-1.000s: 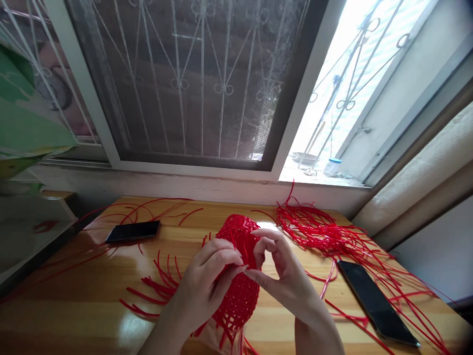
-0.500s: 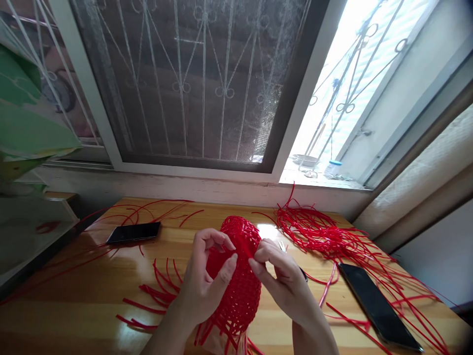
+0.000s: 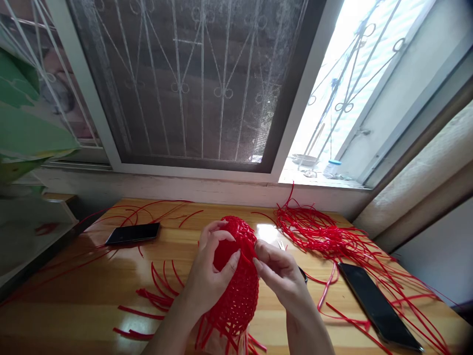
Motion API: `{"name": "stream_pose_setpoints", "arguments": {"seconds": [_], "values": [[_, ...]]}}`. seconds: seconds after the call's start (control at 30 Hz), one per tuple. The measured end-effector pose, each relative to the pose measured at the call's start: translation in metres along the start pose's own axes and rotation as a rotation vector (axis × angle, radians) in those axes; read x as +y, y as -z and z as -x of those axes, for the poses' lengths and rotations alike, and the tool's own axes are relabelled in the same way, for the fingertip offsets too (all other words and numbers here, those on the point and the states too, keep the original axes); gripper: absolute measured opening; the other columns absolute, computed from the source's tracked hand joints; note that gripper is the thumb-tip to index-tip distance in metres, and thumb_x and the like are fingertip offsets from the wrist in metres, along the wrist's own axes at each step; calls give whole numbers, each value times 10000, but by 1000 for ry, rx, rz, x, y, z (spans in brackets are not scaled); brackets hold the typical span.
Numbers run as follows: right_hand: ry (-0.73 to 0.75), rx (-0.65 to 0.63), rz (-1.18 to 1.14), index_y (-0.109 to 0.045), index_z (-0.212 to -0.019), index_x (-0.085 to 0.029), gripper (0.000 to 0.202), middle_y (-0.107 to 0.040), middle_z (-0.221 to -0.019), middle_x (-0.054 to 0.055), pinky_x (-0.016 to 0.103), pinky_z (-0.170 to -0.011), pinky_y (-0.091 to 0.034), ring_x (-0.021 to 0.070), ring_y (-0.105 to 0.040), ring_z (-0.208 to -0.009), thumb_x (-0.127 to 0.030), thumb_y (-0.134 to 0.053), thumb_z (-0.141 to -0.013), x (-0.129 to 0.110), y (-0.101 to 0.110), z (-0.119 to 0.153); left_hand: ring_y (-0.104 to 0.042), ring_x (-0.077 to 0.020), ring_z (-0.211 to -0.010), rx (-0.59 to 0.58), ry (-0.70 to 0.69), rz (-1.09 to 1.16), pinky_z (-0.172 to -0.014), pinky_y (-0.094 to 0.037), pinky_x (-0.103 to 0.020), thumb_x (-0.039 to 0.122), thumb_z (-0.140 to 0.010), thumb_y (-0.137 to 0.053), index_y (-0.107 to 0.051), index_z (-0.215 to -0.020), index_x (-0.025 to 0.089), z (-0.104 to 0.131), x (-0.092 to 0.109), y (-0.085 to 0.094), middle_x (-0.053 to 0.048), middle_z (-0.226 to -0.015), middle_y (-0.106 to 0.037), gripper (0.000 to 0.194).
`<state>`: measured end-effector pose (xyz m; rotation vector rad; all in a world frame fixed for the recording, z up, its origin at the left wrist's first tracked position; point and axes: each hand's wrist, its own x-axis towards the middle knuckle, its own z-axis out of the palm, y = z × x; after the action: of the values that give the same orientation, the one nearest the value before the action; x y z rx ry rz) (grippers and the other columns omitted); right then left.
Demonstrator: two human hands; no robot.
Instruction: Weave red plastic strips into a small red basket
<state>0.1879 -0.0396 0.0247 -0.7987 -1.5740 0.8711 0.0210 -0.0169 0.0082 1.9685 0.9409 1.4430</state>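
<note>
A red woven piece, rounded like a small basket and made of plastic cord, stands between my hands with loose cord ends hanging at its bottom. My left hand grips its left side, the thumb pressed toward the curled fingers at the weave. At its upper right, my right hand is closed in a pinch on a red cord that runs across the weave. The exact spot under the right fingertips is partly hidden.
A tangle of red cords lies at the back right of the wooden table. One phone rests at the right, another phone at the left. Scissors lie partly behind my right hand. A window stands behind.
My left hand's fingers have shifted slightly right and closer over the weave. The woven piece has turned a little, and my right hand has stayed close to the same spot.
</note>
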Motion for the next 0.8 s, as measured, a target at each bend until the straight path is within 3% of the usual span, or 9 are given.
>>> {"name": "stream_pose_setpoints", "arguments": {"seconds": [0.13, 0.3, 0.5, 0.63, 0.8], "values": [[-21, 1, 63, -299, -584, -178, 336, -350, -602, -17, 255, -578, -293, 120, -331, -622, -181, -532, -826, -4, 0, 2, -481, -194, -1249, 20, -27, -74, -1069, -401, -374, 144, -863, -574, -556, -996, 268, 1, 8, -1, -53, -1257, -493, 183], [5, -7, 128, -355, -564, -170, 375, -385, -626, -11, 254, -593, -309, 120, -381, -644, -233, -547, -880, -9, 1, 0, -533, -210, -1217, 45, -11, -155, -1045, -444, -379, 156, -841, -596, -610, -964, 253, 4, 14, -3, -62, -1262, -513, 157], [15, -117, 159, -392, -608, -172, 346, -439, -712, 1, 256, -648, -341, 133, -425, -728, -234, -546, -912, -11, -1, 2, -618, -214, -1113, 224, 5, -198, -962, -512, -381, 193, -856, -599, -680, -894, 240, 7, 14, -5, -57, -1179, -616, 101], [83, -190, 215, -362, -618, -171, 330, -448, -712, -5, 258, -664, -338, 134, -425, -748, -168, -547, -892, -14, -3, 2, -642, -219, -1078, 306, 38, -217, -909, -539, -365, 205, -826, -642, -696, -856, 234, 7, 16, -5, -56, -1142, -640, 69], [135, -225, 268, -357, -625, -170, 355, -484, -726, -9, 270, -690, -351, 127, -439, -733, -207, -559, -914, -20, -7, 0, -650, -204, -1069, 365, 9, -277, -889, -548, -325, 213, -817, -646, -703, -882, 231, 7, 19, -3, -54, -1149, -649, 88]]}}
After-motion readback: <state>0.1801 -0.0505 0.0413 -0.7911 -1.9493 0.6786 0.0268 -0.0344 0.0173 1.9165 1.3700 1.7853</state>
